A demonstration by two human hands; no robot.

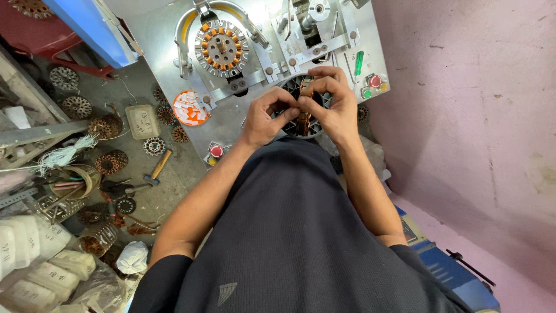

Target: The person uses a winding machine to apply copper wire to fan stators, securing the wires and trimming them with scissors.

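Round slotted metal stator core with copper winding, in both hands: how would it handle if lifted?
The round slotted metal stator core probably feels heavy for its size: metal body, copper winding. Likely rigid; the left hand and right hand pinch it without visible flex. Set on its edge, the round shape might roll.

Our hands [301,110] crowd the stator [306,119]; clamps [272,64] and the wound stator [221,48] wall off the far side. The bare plate [156,35] at left looks passable, the buttons [373,86] apparently blocking the right.

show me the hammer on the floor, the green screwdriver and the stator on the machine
hammer [157,167]: head view, wooden handle.
green screwdriver [359,62]: head view, green handle.
stator [220,48]: head view, central hub.
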